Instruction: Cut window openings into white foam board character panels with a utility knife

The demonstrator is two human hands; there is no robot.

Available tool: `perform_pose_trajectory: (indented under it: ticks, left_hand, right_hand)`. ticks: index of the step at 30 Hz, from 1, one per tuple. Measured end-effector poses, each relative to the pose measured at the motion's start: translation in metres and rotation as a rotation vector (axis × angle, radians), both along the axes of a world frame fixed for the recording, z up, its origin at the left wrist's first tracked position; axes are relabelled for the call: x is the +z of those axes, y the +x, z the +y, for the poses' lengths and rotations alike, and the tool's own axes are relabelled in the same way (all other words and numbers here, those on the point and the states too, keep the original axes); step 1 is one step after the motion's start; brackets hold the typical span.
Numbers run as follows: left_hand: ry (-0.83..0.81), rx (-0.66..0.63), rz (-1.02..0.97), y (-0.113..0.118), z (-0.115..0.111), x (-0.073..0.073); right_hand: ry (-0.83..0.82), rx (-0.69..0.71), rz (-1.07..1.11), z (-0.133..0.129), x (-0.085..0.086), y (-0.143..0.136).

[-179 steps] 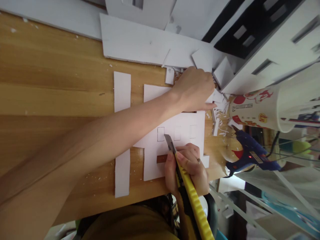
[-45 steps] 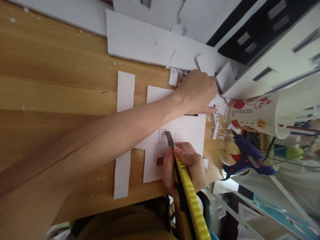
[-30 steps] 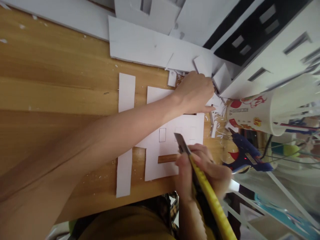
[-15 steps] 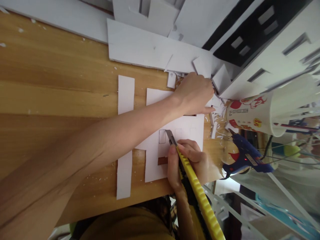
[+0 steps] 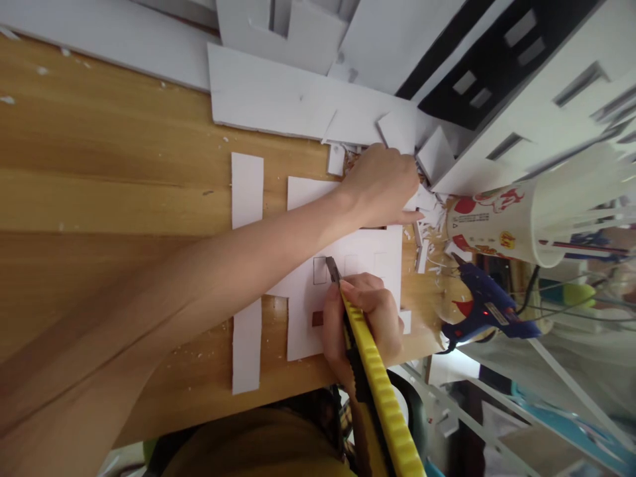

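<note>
A white foam board (image 5: 304,334) lies on the wooden table, with small rectangles drawn in pencil and a cut-out opening near its front. My right hand (image 5: 370,315) grips a yellow and black utility knife (image 5: 375,371). Its blade tip rests at the upper right corner of the darkest drawn rectangle (image 5: 320,271). Across the board reaches my left arm; my left hand (image 5: 382,182) is curled over the board's far right corner, thumb stretched to the right. The undersides of its fingers are hidden.
Left of the board lies a white strip (image 5: 247,351). Offcuts and shavings (image 5: 431,213) crowd the far right, beside a printed paper cup (image 5: 489,222) and a blue glue gun (image 5: 489,305) with a lit red light. White and black panels (image 5: 460,99) stand behind.
My right hand has shifted slightly left and closer to the blade tip, and the knife's handle has swung left. The tip stays by the same rectangle corner. My left hand keeps its place.
</note>
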State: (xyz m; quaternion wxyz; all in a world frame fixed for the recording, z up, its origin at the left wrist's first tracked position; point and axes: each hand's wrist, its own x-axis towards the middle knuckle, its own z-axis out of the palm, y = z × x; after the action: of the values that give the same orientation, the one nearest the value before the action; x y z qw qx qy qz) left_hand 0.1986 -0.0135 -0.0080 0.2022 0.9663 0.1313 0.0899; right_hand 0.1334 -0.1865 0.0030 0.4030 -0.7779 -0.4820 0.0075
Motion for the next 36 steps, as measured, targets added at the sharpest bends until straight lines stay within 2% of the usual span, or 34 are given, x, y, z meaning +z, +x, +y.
perform_pose_trajectory:
  ticks: [6,9,13,17,24,36]
  left_hand:
    - [-0.003,-0.009,0.016,0.000,0.000,0.001]
    - [-0.013,-0.010,0.013,0.000,0.001,0.000]
    - [-0.014,-0.005,0.012,0.000,0.001,0.000]
    - [-0.007,-0.001,0.023,0.000,0.000,0.000]
    - [0.003,0.001,0.014,0.000,0.000,-0.001]
    - [0.022,0.003,-0.001,-0.001,0.000,0.000]
  right_hand:
    - [0.057,0.105,0.138,-0.003,0.009,0.001]
    - [0.010,0.104,0.177,-0.005,0.012,0.004]
    - [0.008,0.118,0.118,-0.005,0.018,0.006]
    - [-0.085,0.129,0.128,-0.004,0.026,0.009]
    - [-0.169,0.093,0.152,0.000,0.038,0.008]
    - [-0.245,0.050,0.172,0.005,0.044,0.007]
